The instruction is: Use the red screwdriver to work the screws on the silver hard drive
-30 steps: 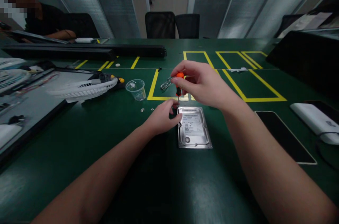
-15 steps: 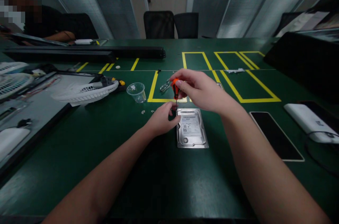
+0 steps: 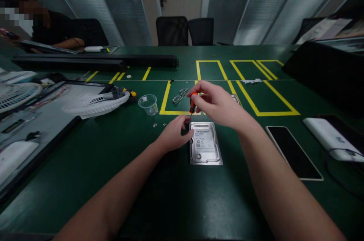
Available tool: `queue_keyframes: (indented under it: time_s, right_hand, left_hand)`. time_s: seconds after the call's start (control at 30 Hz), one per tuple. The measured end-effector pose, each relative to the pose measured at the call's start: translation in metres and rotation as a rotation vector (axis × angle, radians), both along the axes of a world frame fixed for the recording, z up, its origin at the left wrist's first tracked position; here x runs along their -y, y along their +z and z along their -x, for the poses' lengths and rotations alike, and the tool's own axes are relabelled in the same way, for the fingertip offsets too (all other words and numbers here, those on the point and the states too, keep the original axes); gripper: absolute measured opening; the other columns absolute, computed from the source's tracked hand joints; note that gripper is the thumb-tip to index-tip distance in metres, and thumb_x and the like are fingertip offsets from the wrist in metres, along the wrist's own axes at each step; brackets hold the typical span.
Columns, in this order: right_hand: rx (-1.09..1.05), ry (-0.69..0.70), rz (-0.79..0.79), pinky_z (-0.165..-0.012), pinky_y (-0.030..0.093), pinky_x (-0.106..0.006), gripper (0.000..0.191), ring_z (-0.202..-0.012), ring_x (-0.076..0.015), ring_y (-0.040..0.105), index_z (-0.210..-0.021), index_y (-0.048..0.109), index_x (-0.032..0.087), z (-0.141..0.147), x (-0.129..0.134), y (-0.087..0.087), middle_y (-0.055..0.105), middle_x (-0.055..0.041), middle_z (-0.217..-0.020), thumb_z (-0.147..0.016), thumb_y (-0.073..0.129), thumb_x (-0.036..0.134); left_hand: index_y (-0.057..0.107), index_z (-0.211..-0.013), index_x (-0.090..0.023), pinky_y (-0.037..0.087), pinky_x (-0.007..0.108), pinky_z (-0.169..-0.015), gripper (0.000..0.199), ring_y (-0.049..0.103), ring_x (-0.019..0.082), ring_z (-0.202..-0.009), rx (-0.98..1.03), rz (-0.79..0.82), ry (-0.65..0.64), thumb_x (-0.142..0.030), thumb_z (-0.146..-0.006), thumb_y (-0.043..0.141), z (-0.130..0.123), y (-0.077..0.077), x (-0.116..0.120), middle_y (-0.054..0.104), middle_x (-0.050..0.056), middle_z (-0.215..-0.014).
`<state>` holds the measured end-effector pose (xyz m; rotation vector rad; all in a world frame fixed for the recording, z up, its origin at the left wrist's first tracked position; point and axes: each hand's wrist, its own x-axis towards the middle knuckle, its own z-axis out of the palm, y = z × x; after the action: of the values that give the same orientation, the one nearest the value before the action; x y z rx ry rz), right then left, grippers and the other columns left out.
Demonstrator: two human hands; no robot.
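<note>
A silver hard drive (image 3: 205, 143) lies flat on the green table, label side up. My right hand (image 3: 216, 102) pinches the red and black handle of a small screwdriver (image 3: 193, 105). Its shaft points down to the drive's far left corner, leaning a little; the tip's exact contact is too small to see. Curled around that same corner is my left hand (image 3: 176, 133), thumb on the drive's left edge and index finger close to the shaft. Tiny screws (image 3: 155, 125) lie in small clusters left of my left hand, in front of a clear plastic cup (image 3: 148, 104).
A phone (image 3: 294, 152) and a white box-shaped device with a cable (image 3: 331, 138) lie at right. White fan grilles (image 3: 96, 104) rest on a large panel at left. Behind are a coiled clear cable (image 3: 180, 95), yellow tape outlines and long black bars (image 3: 148, 60). A person sits far left.
The camera view has tilted up slightly, so everything sits lower in the picture. The screwdriver handle has tipped a little to the right. My left hand stays at the drive's corner.
</note>
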<state>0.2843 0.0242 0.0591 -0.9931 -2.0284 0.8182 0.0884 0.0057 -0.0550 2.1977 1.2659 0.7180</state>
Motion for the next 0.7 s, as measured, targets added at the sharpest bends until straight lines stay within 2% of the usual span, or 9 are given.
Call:
queue_keyframes:
  time_s: [0.2,0.37,0.53,0.7]
  right_hand:
    - [-0.044,0.008,0.025,-0.063,0.045,-0.033,0.008,-0.075,-0.0174,0.062,-0.107,0.062,0.026,0.003,-0.001,0.001,0.071,-0.0019,-0.093,-0.104,0.058,0.032]
    - [0.009,0.059,0.031,-0.067,0.046,-0.034,0.020,-0.080,-0.0182,0.064,-0.112,0.069,0.026,0.002,-0.001,0.006,0.073,-0.0032,-0.101,-0.106,0.057,0.040]
    - [0.062,0.041,0.040,-0.065,0.044,-0.033,0.021,-0.075,-0.0168,0.063,-0.110,0.069,0.023,0.000,-0.002,0.009,0.070,-0.0016,-0.091,-0.105,0.059,0.041]
    - [0.017,0.016,0.082,-0.060,0.040,-0.031,0.016,-0.069,-0.0147,0.060,-0.104,0.064,0.023,0.001,-0.006,0.005,0.069,0.0002,-0.086,-0.102,0.065,0.039]
  left_hand:
    - [0.061,-0.123,-0.017,0.056,0.037,-0.086,0.034,0.066,0.022,-0.091,-0.001,0.002,0.003,-0.028,-0.091,0.067,0.000,0.006,-0.001,0.069,0.007,-0.105]
    - [0.059,-0.123,-0.016,0.056,0.037,-0.087,0.034,0.066,0.022,-0.094,0.015,0.017,-0.014,-0.028,-0.092,0.067,0.001,0.007,-0.004,0.068,0.008,-0.108]
    - [0.058,-0.125,-0.016,0.056,0.038,-0.087,0.036,0.064,0.022,-0.095,0.037,0.030,-0.026,-0.027,-0.092,0.066,0.002,0.005,-0.007,0.068,0.009,-0.114]
    - [0.058,-0.121,-0.017,0.053,0.038,-0.085,0.031,0.062,0.022,-0.093,0.050,0.040,-0.027,-0.027,-0.092,0.067,0.001,0.003,-0.010,0.068,0.009,-0.114]
